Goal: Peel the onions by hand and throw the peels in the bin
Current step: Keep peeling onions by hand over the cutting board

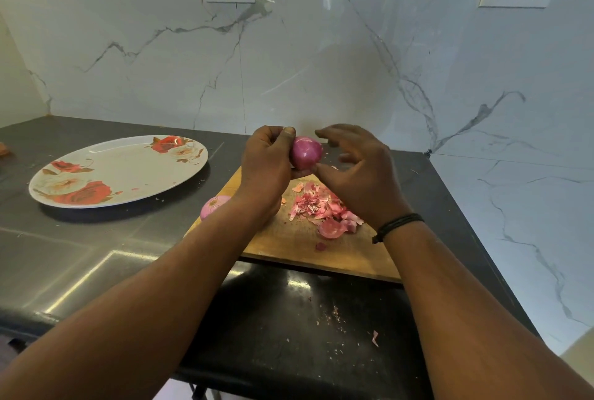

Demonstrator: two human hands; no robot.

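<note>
White oval plate with red roses (128, 171): bare. Left hand (265, 163): curled round glossy purple onion (307, 152), above wooden chopping board (289, 239). Right hand (356, 171): loosely spread, thumb at onion's base; turn steadily, lifting skin from root. Pink peel heap (324, 210): on board, not yet binned.

Single head-worn wide-angle view, looking forward and down along both forearms at close range onto the dark countertop (96, 258), facing the marble backsplash (289, 71) and right-hand corner; edge curvature appears to be lens distortion; no second view overlaps.
</note>
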